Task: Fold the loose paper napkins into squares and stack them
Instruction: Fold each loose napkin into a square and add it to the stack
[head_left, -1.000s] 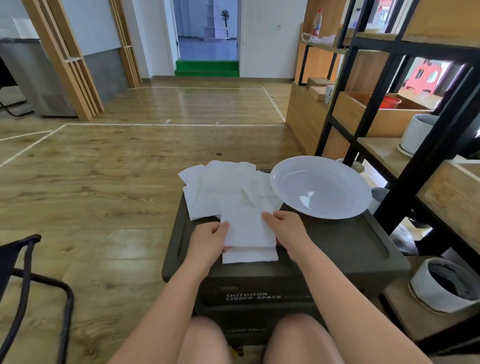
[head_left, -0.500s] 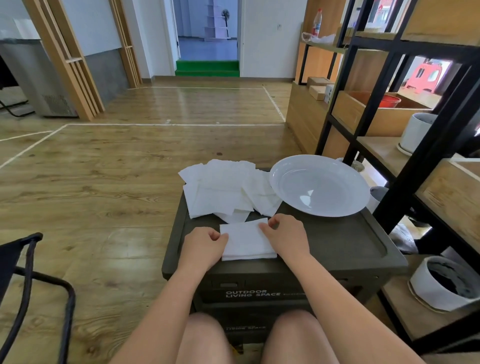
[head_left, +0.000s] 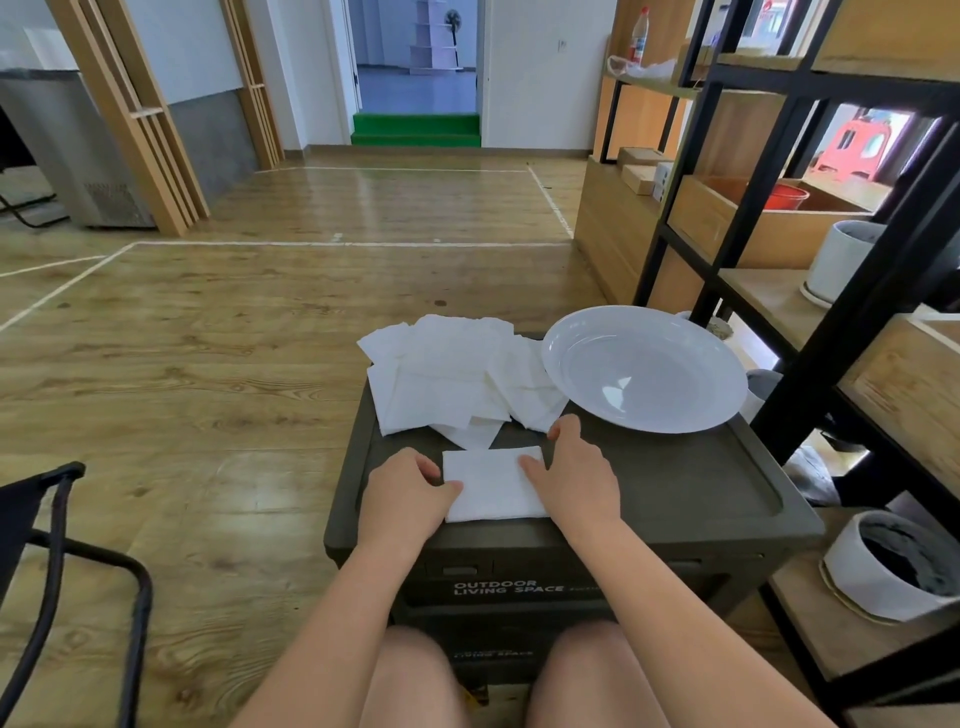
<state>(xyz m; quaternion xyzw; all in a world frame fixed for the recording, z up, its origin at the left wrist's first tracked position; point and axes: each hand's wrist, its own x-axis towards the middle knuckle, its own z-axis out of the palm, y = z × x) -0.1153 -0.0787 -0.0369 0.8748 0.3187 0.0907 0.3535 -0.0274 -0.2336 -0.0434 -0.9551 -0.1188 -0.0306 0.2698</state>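
A folded white napkin (head_left: 491, 483) lies flat near the front of the dark storage box lid (head_left: 675, 483). My left hand (head_left: 402, 493) rests at its left edge, fingertips on the paper. My right hand (head_left: 574, 475) presses flat on its right side, thumb stretched toward the back. Behind them, a loose pile of several unfolded white napkins (head_left: 447, 379) covers the lid's far left part. A large white plate (head_left: 644, 366) sits at the far right of the lid, with nothing in it.
A black metal shelf frame (head_left: 810, 322) with wooden boards stands close on the right, holding white pots (head_left: 844, 260). Another white pot (head_left: 893, 566) sits low at the right. A black chair frame (head_left: 57, 561) is at the left. Wooden floor stretches ahead.
The napkin went from a long half-fold to a shorter rectangle. Both hands slid toward me and now press it flat on the lid.
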